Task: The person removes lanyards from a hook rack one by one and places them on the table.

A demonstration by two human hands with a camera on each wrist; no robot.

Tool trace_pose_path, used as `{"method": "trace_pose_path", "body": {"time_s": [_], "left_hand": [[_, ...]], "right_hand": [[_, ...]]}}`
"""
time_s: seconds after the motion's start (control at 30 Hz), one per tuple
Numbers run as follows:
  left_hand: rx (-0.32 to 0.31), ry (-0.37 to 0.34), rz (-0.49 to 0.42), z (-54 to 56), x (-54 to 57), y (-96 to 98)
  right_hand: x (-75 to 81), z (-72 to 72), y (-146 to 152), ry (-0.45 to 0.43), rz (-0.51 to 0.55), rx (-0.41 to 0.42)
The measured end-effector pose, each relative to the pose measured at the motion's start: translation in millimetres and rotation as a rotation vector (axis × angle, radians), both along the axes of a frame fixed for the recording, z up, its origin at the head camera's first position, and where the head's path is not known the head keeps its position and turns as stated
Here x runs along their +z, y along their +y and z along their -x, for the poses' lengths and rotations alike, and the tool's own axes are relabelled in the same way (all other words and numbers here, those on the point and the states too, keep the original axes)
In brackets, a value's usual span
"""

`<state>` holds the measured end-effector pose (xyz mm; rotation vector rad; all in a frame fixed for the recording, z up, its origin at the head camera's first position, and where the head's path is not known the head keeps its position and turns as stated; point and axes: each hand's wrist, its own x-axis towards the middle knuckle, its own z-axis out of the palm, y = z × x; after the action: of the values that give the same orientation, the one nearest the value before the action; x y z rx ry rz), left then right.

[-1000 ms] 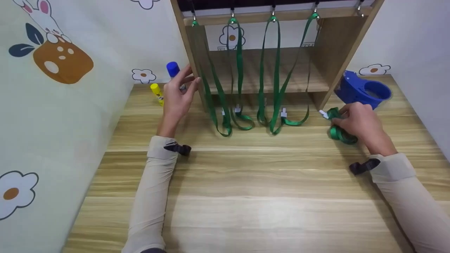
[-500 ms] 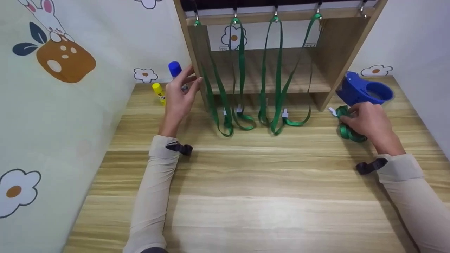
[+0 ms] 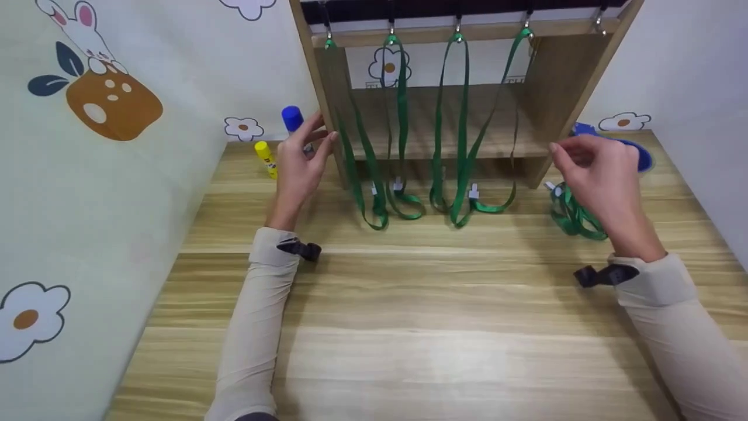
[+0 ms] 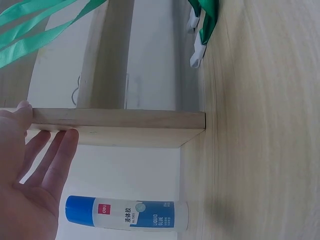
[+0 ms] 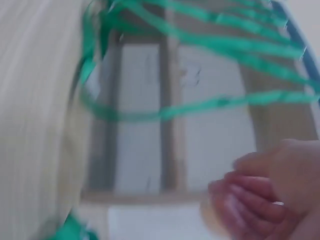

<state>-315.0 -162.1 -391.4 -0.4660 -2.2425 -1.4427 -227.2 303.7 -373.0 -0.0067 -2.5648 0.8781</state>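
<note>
A wooden hook rack (image 3: 578, 99) stands on the table, green lanyards (image 3: 463, 117) looped over several of its hooks. My left hand (image 3: 301, 161) pinches the rack's left side panel (image 4: 120, 118), thumb on the front edge and fingers behind. Close to the right side panel, my right hand (image 3: 610, 181) is raised with loosely bent fingers and nothing between them; it is blurred in the right wrist view. Below that hand lies a coiled green lanyard (image 3: 561, 221) with a white clip, partly hidden by the wrist. The rack's rightmost hook (image 3: 598, 26) bears no lanyard.
A blue tape dispenser (image 3: 646, 156) sits right of the rack, partly behind my right hand. On the left stand a blue-capped liquid glue bottle (image 4: 160, 212) and a yellow glue stick (image 3: 264, 153). Patterned walls close in both sides of the table.
My right hand has let go of the coiled lanyard and risen toward the rack's right panel. The coil has loosened on the table. My left hand stays on the left panel.
</note>
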Motion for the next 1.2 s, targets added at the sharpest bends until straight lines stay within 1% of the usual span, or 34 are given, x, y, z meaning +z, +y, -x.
{"method": "trace_pose_path", "body": {"time_s": [0.07,0.17,0.23,0.37,0.6,0.77,0.9,0.97,1.07,1.2], "left_hand": [[-0.001,0.015,-0.001,1.2,-1.3,0.0],[-0.004,0.015,0.0,2.3,-2.5,-0.1],[-0.004,0.012,0.002,2.4,-3.2,-0.1],[-0.001,0.002,0.012,1.6,-3.7,0.1],[-0.024,-0.004,-0.007,0.9,-1.0,0.2],[-0.024,0.0,-0.014,1.8,-0.6,1.2],[-0.022,0.007,-0.014,2.6,-2.0,3.2],[-0.022,0.002,-0.015,2.5,-2.3,3.9],[-0.019,-0.011,-0.015,2.0,-2.5,4.4],[-0.016,-0.021,-0.015,1.7,-2.0,4.0]], "right_hand": [[5.2,1.8,-15.6,0.088,0.047,0.012],[11.6,5.1,-36.4,0.158,0.109,0.03],[15.3,7.3,-49.1,0.179,0.136,0.041],[22.6,10.0,-71.6,0.183,0.158,0.048],[35.9,15.2,-98.1,0.226,0.112,0.015],[43.4,20.3,-105.5,0.224,0.092,-0.025],[43.6,22.8,-104.4,0.232,0.09,-0.041],[42.8,22.5,-102.7,0.257,0.111,-0.04],[41.8,21.3,-99.5,0.341,0.181,-0.005],[45.3,18.6,-95.3,0.447,0.345,0.067]]}}
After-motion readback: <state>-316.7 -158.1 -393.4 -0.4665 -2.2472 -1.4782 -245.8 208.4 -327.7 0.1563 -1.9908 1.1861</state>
